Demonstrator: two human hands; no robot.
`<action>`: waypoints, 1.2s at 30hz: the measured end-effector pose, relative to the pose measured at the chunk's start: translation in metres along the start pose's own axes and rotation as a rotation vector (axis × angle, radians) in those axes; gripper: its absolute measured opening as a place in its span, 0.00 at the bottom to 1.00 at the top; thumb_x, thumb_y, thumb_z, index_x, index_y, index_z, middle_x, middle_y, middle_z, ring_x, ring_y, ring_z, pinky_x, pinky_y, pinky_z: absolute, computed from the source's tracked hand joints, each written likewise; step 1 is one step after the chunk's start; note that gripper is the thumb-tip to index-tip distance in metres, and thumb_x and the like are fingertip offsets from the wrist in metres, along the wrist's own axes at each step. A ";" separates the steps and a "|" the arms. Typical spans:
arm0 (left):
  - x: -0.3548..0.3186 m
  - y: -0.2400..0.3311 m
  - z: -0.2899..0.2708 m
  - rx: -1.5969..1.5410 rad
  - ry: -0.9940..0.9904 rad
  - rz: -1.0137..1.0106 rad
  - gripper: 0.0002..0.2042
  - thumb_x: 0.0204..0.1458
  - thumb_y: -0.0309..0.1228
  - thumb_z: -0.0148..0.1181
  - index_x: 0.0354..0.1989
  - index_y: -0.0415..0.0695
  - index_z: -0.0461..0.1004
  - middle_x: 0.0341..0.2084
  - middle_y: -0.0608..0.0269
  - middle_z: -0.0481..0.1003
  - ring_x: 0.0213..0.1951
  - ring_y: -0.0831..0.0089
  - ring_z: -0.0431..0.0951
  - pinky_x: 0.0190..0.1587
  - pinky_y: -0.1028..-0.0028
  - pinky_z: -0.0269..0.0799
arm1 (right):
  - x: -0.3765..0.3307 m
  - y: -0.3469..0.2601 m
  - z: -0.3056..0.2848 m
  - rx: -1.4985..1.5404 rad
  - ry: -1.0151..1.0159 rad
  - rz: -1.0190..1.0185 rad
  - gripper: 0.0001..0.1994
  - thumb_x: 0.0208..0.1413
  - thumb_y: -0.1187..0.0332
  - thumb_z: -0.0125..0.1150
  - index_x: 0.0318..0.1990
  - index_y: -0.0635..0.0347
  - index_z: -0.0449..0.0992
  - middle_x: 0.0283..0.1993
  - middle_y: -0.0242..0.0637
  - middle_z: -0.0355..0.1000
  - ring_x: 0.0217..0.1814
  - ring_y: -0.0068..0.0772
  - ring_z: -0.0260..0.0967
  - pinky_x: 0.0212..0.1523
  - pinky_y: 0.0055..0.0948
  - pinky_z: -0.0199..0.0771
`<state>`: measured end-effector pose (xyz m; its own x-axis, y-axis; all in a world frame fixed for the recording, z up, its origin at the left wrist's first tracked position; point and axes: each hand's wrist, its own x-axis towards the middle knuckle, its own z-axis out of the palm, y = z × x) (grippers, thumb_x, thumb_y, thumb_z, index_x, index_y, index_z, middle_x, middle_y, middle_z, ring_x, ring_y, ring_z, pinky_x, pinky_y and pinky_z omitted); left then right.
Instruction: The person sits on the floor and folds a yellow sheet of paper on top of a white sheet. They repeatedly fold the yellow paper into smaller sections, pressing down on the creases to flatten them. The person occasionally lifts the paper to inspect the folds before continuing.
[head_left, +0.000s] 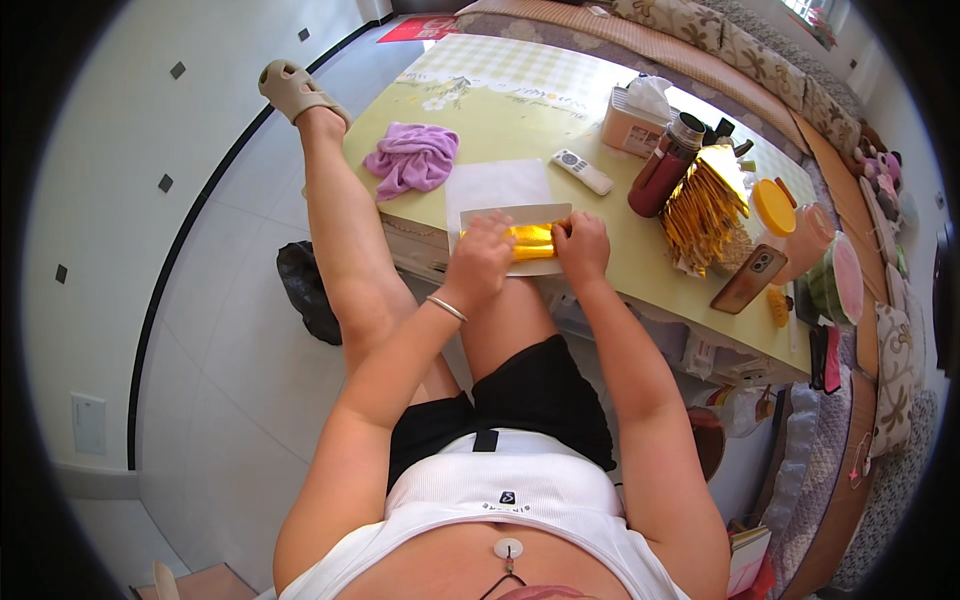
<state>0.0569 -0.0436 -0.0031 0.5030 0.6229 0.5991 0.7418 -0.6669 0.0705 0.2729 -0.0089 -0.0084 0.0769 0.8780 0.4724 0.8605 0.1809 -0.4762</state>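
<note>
Pinching gold foil paper (532, 241), left hand (480, 260) and right hand (583, 246) fingers curled.

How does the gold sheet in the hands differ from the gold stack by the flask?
The gold sheet lies flat on white paper at the table's near edge, pinned between the left hand and right hand; the gold stack sits untouched, farther right beside the red flask. The sheet is a single small piece, largely covered by fingers; the stack is a bigger, fanned pile. Both are shiny gold.
</note>
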 end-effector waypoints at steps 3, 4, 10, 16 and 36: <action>-0.009 0.027 0.009 -0.065 -0.233 -0.119 0.34 0.56 0.55 0.58 0.61 0.38 0.70 0.66 0.47 0.65 0.69 0.49 0.61 0.69 0.50 0.56 | 0.002 0.002 0.001 -0.016 -0.010 0.002 0.08 0.50 0.65 0.70 0.29 0.57 0.77 0.36 0.39 0.75 0.45 0.46 0.71 0.45 0.43 0.73; -0.012 0.029 0.010 -0.024 -0.247 -0.133 0.37 0.56 0.58 0.55 0.63 0.38 0.69 0.67 0.47 0.63 0.70 0.50 0.60 0.69 0.50 0.55 | 0.002 0.002 0.002 -0.019 -0.014 0.004 0.08 0.50 0.65 0.70 0.29 0.57 0.77 0.36 0.39 0.75 0.45 0.46 0.71 0.45 0.43 0.73; -0.014 0.028 0.013 0.051 -0.270 -0.178 0.45 0.56 0.67 0.46 0.68 0.37 0.63 0.71 0.48 0.59 0.72 0.52 0.56 0.72 0.48 0.47 | 0.004 -0.002 0.002 -0.044 -0.003 0.026 0.08 0.50 0.65 0.69 0.30 0.57 0.77 0.36 0.38 0.75 0.45 0.45 0.71 0.45 0.43 0.74; -0.011 0.026 0.012 0.068 -0.310 -0.189 0.45 0.56 0.66 0.47 0.70 0.39 0.60 0.71 0.49 0.57 0.73 0.53 0.53 0.72 0.48 0.46 | 0.002 0.000 0.006 -0.067 0.014 0.002 0.07 0.51 0.65 0.68 0.31 0.56 0.76 0.37 0.38 0.75 0.46 0.46 0.71 0.45 0.43 0.74; -0.005 0.008 -0.013 -0.071 -0.633 -0.183 0.42 0.59 0.66 0.43 0.76 0.53 0.49 0.77 0.56 0.42 0.77 0.57 0.37 0.74 0.45 0.27 | -0.038 -0.002 -0.029 -0.200 -0.437 -0.470 0.36 0.65 0.46 0.49 0.73 0.61 0.56 0.78 0.42 0.50 0.81 0.40 0.42 0.78 0.43 0.40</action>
<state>0.0541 -0.0572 0.0047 0.5512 0.8343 -0.0101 0.8199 -0.5394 0.1921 0.2830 -0.0556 -0.0039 -0.5037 0.8322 0.2318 0.8326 0.5392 -0.1266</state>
